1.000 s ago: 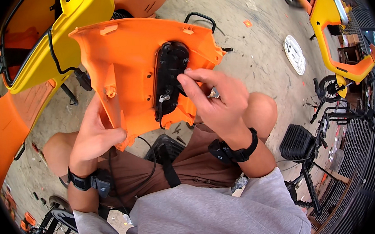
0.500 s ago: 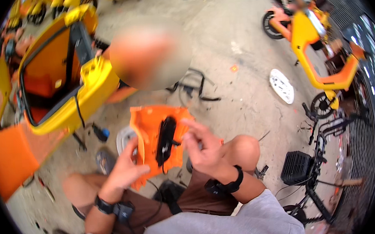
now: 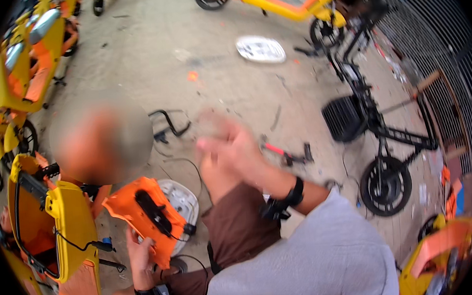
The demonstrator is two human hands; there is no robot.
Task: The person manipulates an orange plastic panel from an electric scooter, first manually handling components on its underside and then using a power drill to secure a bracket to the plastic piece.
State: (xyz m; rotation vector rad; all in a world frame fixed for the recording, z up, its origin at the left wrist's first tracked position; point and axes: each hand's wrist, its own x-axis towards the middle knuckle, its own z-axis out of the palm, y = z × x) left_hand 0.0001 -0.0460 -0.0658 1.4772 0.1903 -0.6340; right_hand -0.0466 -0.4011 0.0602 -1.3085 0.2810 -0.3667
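1. Orange panel (image 3: pixel 132 211) hung low left, before a white shell (image 3: pixel 183 197)!
2. Left hand (image 3: pixel 140 254) had its grip closed on the near edge, apparently keeping the black fitting (image 3: pixel 152 207) exposed.
3. Right hand (image 3: pixel 232 150) blurred; couldn't tell its grip!

A white oval cover (image 3: pixel 260 49) lies on the floor (image 3: pixel 226 90) near a yellow-and-orange scooter (image 3: pixel 278 10).

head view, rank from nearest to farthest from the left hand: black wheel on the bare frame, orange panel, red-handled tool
1. Orange panel: held in the left hand.
2. Red-handled tool: on the floor, right of the middle.
3. Black wheel: on the bare frame, farther right.
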